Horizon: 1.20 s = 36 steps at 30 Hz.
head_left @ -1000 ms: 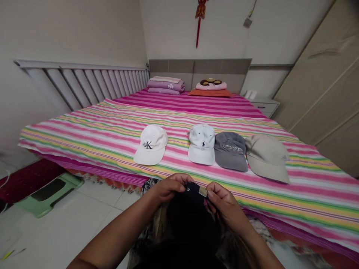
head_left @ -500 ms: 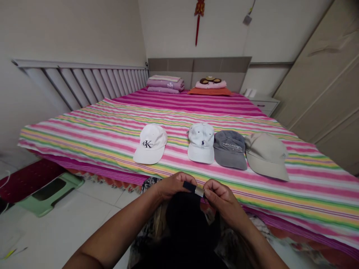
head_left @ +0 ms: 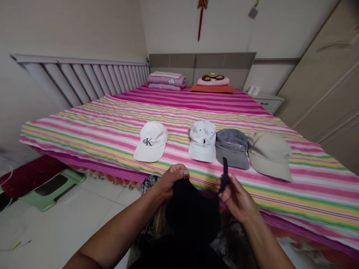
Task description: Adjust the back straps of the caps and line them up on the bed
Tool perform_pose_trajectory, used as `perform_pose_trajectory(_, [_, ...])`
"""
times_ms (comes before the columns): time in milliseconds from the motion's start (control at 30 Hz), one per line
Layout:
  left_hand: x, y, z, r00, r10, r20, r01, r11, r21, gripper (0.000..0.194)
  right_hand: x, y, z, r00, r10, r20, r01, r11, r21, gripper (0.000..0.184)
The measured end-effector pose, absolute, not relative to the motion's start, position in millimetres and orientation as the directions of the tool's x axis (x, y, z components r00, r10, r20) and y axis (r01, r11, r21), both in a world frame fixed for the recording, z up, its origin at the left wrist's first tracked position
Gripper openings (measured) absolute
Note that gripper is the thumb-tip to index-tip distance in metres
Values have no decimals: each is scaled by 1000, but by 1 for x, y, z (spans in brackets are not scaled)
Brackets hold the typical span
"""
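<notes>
My left hand (head_left: 171,181) grips the top edge of a black cloth cap (head_left: 193,211) that hangs below it in front of me. My right hand (head_left: 234,198) pinches the cap's narrow black back strap (head_left: 224,175), which sticks up between its fingers. The strap's metal buckle is hidden. Beyond my hands, four caps lie in a row on the bed: a white CK cap (head_left: 151,142), a white cap with a navy logo (head_left: 202,142), a grey cap (head_left: 232,148) and a beige cap (head_left: 269,156). Neither hand touches them.
The caps rest on a striped bedsheet (head_left: 308,194). Folded pink bedding (head_left: 166,80) and a pillow (head_left: 212,80) lie at the headboard. A green stool (head_left: 53,188) and a dark red mat (head_left: 30,175) sit on the tiled floor left of the bed. A wardrobe (head_left: 316,82) stands right.
My hands have moved apart. The right hand has shifted right and lower, the strap now pointing upward, and the metal buckle seen between my hands earlier is out of sight.
</notes>
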State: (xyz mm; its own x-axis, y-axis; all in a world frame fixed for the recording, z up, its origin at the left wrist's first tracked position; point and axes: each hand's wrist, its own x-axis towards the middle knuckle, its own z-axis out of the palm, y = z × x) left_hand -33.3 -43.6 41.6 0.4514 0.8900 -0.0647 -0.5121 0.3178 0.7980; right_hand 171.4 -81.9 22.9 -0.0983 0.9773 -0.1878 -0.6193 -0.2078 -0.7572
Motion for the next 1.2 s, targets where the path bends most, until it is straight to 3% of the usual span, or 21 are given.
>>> perform_pose_trajectory(133, [-36, -38, 41, 454, 890, -27, -579, 318, 751, 19, 162, -96, 8, -522, 823, -224, -412, -473, -779, 41])
perform_pose_trajectory(200, [-42, -34, 42, 439, 898, -40, -586, 320, 745, 19, 156, -102, 4, -580, 790, -199, -407, -493, -769, 36])
perform_pose_trajectory(333, [-63, -28, 35, 441, 885, -150, -558, 401, 727, 21, 153, -102, 13, -349, 917, -191, -590, -374, -716, 30])
perform_pose_trajectory(467, [-83, -30, 2, 581, 806, -114, -501, 464, 730, 34, 157, -93, 22, -150, 966, -212, -654, -258, -711, 22])
perform_pose_trajectory(533, [-88, -39, -24, 646, 753, -128, -467, 522, 714, 40, 157, -87, 21, -125, 969, -214, -669, -242, -702, 21])
perform_pose_trajectory(667, [-87, -67, -69, 599, 757, -262, -496, 607, 621, 30, 156, -74, 18, -127, 958, -258, -732, -266, -627, 18])
perform_pose_trajectory(767, [-79, -91, -84, 565, 794, -222, -580, 574, 578, 41, 157, -62, 20, -133, 948, -289, -778, -281, -561, 16])
perform_pose_trajectory(867, [-71, -104, -84, 601, 778, -184, -556, 572, 603, 49, 159, -50, 21, -108, 952, -287, -798, -255, -546, 12])
perform_pose_trajectory(1067, [-95, -68, -42, 379, 924, -57, -617, 298, 728, 44, 162, -42, 5, -73, 979, -191, -791, -173, -587, 28])
perform_pose_trajectory(1200, [-133, -12, 23, 220, 970, 100, -612, 58, 789, 47, 160, -51, -18, -176, 956, -236, -794, -279, -540, 29])
